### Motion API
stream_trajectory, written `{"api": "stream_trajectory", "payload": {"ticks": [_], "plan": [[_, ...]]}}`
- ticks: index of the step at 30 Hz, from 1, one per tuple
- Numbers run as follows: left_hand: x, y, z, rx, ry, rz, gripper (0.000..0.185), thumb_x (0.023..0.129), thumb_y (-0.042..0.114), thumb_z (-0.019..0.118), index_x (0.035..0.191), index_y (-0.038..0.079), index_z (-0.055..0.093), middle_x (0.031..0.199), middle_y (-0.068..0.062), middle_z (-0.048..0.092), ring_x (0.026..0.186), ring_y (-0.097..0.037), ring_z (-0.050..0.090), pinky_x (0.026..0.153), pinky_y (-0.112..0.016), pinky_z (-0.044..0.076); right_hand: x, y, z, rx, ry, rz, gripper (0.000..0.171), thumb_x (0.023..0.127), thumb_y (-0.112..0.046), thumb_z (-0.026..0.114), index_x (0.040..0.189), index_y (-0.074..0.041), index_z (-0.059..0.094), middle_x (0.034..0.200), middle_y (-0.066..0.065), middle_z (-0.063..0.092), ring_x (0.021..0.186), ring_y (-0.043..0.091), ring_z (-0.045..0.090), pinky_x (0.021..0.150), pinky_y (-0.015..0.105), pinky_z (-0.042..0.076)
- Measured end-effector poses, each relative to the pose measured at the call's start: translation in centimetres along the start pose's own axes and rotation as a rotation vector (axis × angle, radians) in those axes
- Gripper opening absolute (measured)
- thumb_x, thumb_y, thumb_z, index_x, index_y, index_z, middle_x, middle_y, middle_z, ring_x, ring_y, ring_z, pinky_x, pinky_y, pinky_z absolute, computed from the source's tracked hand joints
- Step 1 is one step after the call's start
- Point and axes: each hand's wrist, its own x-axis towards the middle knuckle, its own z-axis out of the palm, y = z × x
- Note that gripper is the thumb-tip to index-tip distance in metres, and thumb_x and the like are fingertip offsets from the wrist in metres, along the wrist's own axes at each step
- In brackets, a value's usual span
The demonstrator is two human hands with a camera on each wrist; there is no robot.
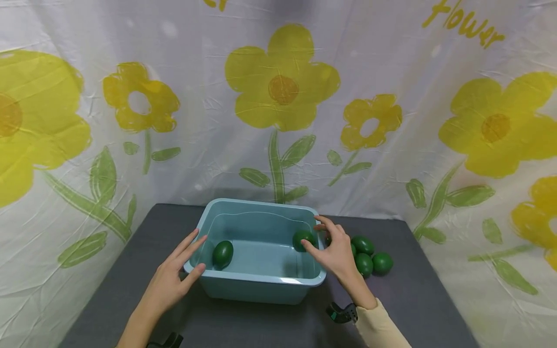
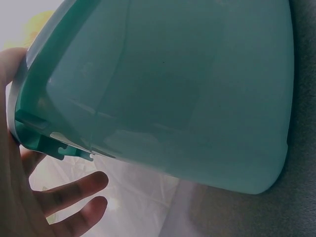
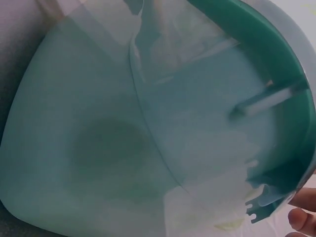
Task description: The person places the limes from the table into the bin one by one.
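Observation:
A light teal plastic tub [image 1: 261, 282] stands on the grey table. One dark green egg-shaped fruit [image 1: 223, 253] lies inside it at the left. My left hand [image 1: 197, 252] rests on the tub's left rim with straight fingers; in the left wrist view its fingers [image 2: 74, 190] lie beside the tub's outer wall [image 2: 173, 89]. My right hand [image 1: 315, 234] is over the tub's right rim, thumb and fingers curled round a second green fruit [image 1: 302, 239] just inside the right wall. The right wrist view shows the tub wall [image 3: 123, 148] close up and my fingertips [image 3: 301, 217].
Several more green fruits [image 1: 370, 256] lie in a cluster on the grey table [image 1: 426, 290], right of the tub. A white curtain printed with yellow flowers [image 1: 283, 82] hangs close behind and at both sides.

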Motion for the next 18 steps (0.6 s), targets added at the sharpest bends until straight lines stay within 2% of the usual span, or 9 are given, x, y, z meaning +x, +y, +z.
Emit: {"api": "stream_trajectory", "payload": {"ticks": [9,15,18], "plan": [[0.0,0.1,0.0,-0.006,0.001,-0.006,0.064,0.103,0.029,0.070,0.163,0.027,0.046,0.173,-0.004,0.033,0.139,-0.046,0.054,0.073,-0.050,0.057,-0.2,1.0,-1.1,-0.020,0.058,-0.057,0.052,0.084,-0.019,0.089,0.129,-0.001,0.070,0.107,0.016,0.076,0.085,0.028,0.066,0.071,0.044,0.053],[0.0,0.1,0.0,-0.005,0.001,-0.007,0.065,0.103,0.027,0.071,0.163,0.027,0.046,0.173,-0.004,0.034,0.138,-0.045,0.055,0.073,-0.048,0.057,-0.5,2.7,-2.7,-0.063,0.105,-0.032,0.048,0.085,-0.019,0.088,0.128,-0.006,0.071,0.110,0.013,0.076,0.091,0.028,0.069,0.065,0.038,0.053],[0.0,0.1,0.0,-0.005,0.000,-0.007,0.065,0.103,0.029,0.071,0.163,0.028,0.046,0.173,-0.004,0.033,0.139,-0.046,0.054,0.073,-0.050,0.057,-0.7,3.9,-3.5,-0.084,0.129,-0.004,0.048,0.086,-0.019,0.087,0.129,-0.006,0.071,0.113,0.015,0.075,0.096,0.033,0.069,0.069,0.043,0.054]]}}
